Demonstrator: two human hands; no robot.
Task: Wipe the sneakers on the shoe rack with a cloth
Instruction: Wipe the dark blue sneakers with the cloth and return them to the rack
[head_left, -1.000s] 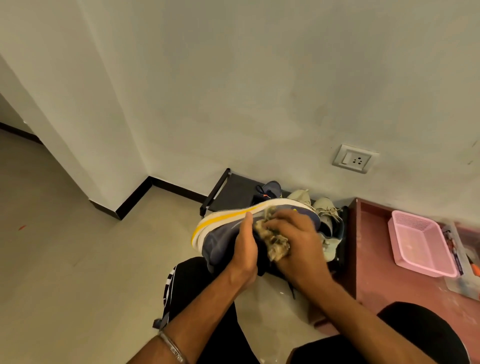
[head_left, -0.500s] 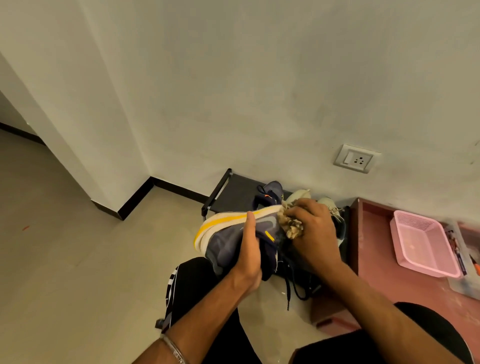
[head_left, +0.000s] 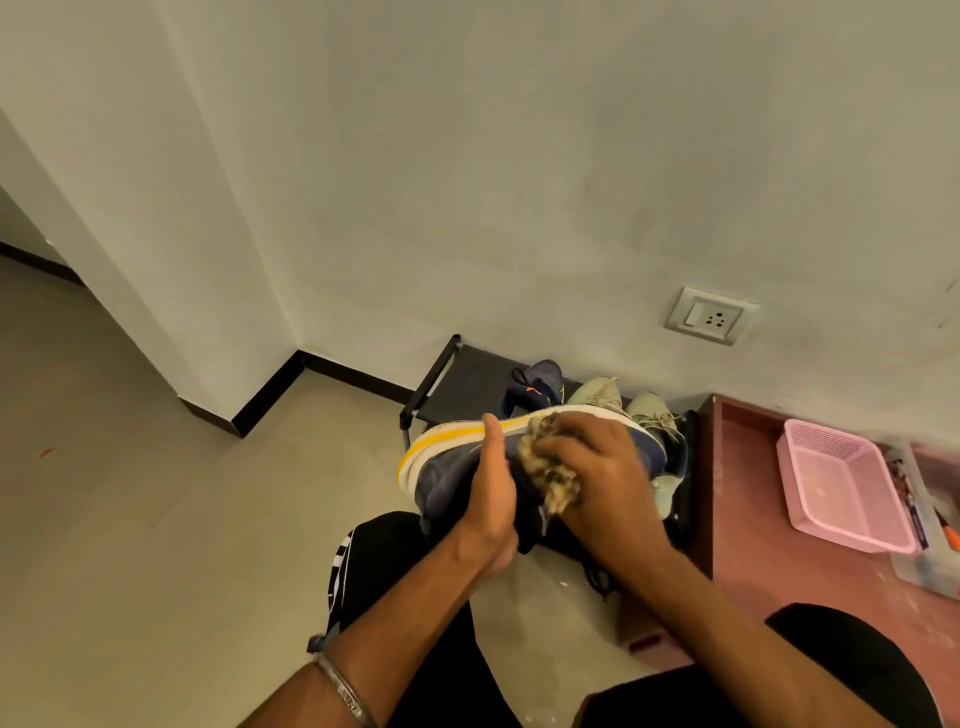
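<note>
A navy sneaker (head_left: 447, 475) with a white and yellow sole is held sideways above my lap, sole edge up. My left hand (head_left: 491, 493) grips it round the middle, thumb over the sole. My right hand (head_left: 602, 478) holds a crumpled tan cloth (head_left: 553, 480) bunched in its fingers and presses it against the sneaker's side near the sole. Behind, the low black shoe rack (head_left: 457, 384) carries another navy sneaker (head_left: 540, 382) and a pale beige pair (head_left: 597, 395).
A reddish-brown low table (head_left: 737, 519) stands at the right with a pink plastic basket (head_left: 841, 493) and a clear box of small items. A wall socket (head_left: 709, 315) sits above the rack. My black-trousered knees fill the bottom of the view. Tiled floor spreads to the left.
My right hand with the cloth has slid back down along the sneaker's side from the sole edge, as in a rubbing stroke. My left hand keeps its grip on the sneaker.
</note>
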